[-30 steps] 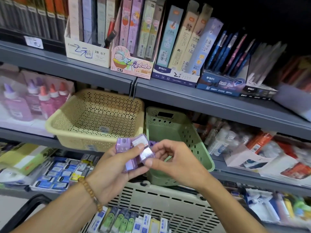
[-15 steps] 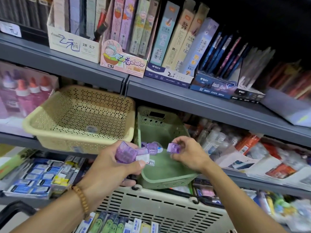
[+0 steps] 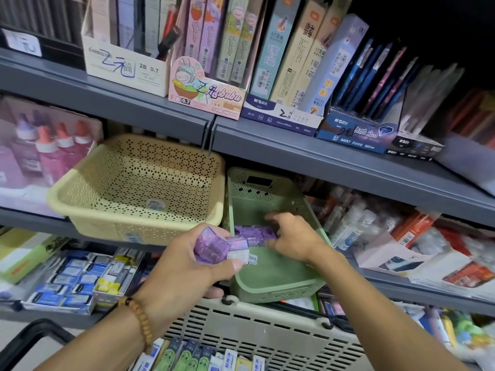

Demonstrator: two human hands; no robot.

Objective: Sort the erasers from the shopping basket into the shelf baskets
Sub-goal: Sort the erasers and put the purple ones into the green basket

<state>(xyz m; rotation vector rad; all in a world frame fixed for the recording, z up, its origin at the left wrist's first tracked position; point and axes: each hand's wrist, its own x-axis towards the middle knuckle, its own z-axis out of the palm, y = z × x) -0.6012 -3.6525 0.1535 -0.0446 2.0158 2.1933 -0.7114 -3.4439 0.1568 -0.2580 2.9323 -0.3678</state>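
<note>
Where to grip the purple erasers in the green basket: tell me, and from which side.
Pinch the row of purple erasers across its long sides, from above. It lies flat in the green basket, whose open top is the only free way in; the right hand covers its right end.

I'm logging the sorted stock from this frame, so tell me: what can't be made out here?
- Head view: the count of purple erasers in the green basket; the right hand covers some, and they blur.
- How many the left hand has in its grip; fingers hide part.
- Shopping basket contents, cut off by the bottom edge.
- The small label inside the yellow basket: too small.
</note>
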